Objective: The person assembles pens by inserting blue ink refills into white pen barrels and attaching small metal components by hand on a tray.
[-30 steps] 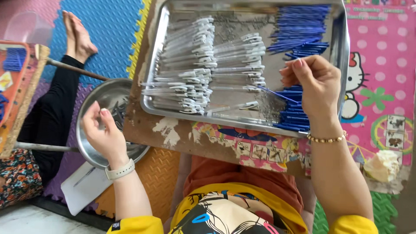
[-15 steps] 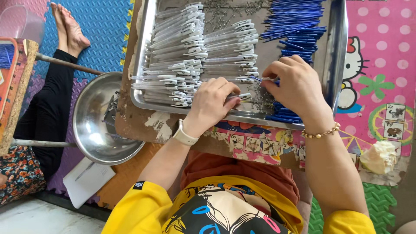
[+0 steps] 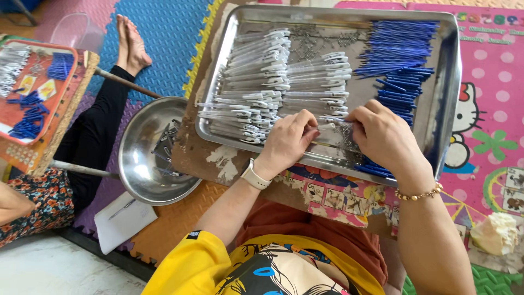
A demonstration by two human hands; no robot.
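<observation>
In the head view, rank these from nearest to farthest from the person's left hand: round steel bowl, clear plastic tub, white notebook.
1. Round steel bowl, just left of the left hand.
2. White notebook, lower left on the mat.
3. Clear plastic tub, far upper left.

— What is recorded as the supporting surface?

— A worn wooden board [image 3: 218,158] with peeling paint is noted, laid above a floor of coloured foam mats [image 3: 169,33].

— What is found directly on the board?

— A steel tray [image 3: 447,98] is seen resting on it.

— And on the mats?

— A round steel bowl [image 3: 142,164] and a white notebook [image 3: 123,221] are observed just beside the board.
</observation>
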